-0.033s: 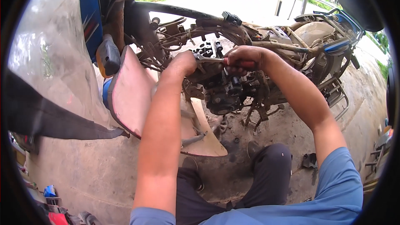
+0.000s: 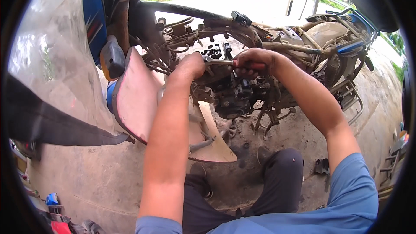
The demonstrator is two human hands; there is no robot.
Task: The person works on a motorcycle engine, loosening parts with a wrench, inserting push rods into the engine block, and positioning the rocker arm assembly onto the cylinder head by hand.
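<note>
Hardly anything has shifted in the last instant: both bare hands sit at the same spots over the engine, and I can make out no turn of the tool worth the name. So the work looks, to my eye, no further along than it was a blink ago.

The right hand is wrapped firmly around the red grip of a silver metal ratchet-like wrench with a red handle, thumb side up. The wrench lies nearly level, its bright head pointing to the person's left, just below a group of black and silver metal parts. The left hand is at that head, back of the hand towards me; its fingers are hidden, so I can't tell whether they pinch the head or merely steady it.

Under the wrench hangs the dark, grimy metal engine of a stripped, dusty motorcycle with brown-stained frame tubes. A curved pinkish-white panel with a dark edge stands beside the left forearm.
</note>
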